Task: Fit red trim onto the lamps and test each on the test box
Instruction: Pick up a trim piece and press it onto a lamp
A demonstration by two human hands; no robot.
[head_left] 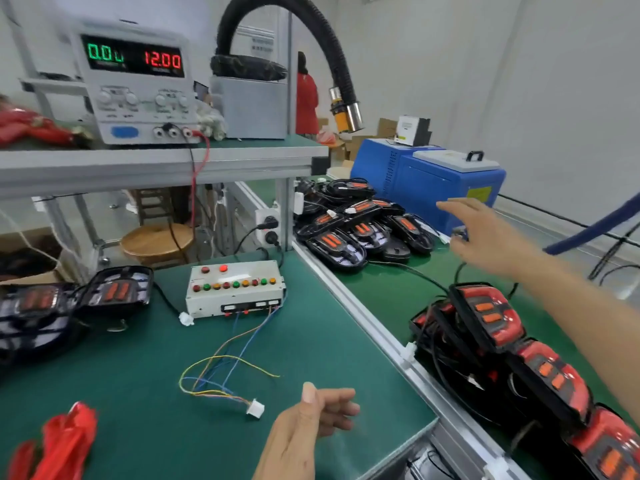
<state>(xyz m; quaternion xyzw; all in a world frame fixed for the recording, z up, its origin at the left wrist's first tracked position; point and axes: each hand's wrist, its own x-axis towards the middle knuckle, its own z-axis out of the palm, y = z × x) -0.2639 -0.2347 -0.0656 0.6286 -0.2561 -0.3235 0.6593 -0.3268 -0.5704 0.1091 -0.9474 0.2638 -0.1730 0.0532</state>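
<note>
Green matting is covering the workbench, with a raised shelf running across the back; at far left, black lamps with orange lenses are lying piled on the mat, and red trim is sitting blurred at the near left corner; on the shelf, a power supply is showing 12.00 in red digits; below it the white test box is sitting on the mat, its coloured wires trailing to a white connector lying loose; the left hand is hovering just right of that connector, fingers loosely curled, grasping nothing; beyond the aluminium rail, untrimmed lamps are heaped near a blue machine; the right hand is reaching over them, fingers spread and released; red-trimmed lamps are stacked beneath that forearm.
</note>
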